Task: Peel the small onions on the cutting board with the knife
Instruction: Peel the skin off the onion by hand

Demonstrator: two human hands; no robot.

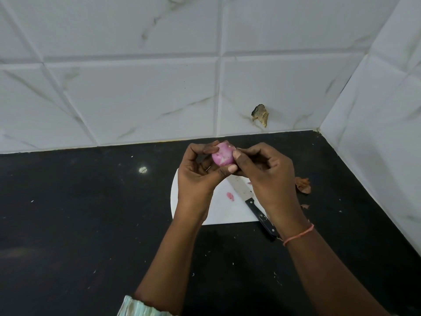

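Below the grip, nearest: knife [252, 202] lying loose on the white cutting board [222, 213], handle off its near edge, a pink peel scrap [230, 196] beside the blade. Above the board: small onion [223, 156], pink and mostly peeled, pinched between curled fingers of left hand [200, 172] and right hand [265, 176]. Right of the grip: dry brown skins [303, 185] on the black counter [91, 213].

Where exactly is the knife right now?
Start at the white cutting board on the black counter. The knife lies diagonally across its right side, under the right hand, black riveted handle overhanging the near edge.
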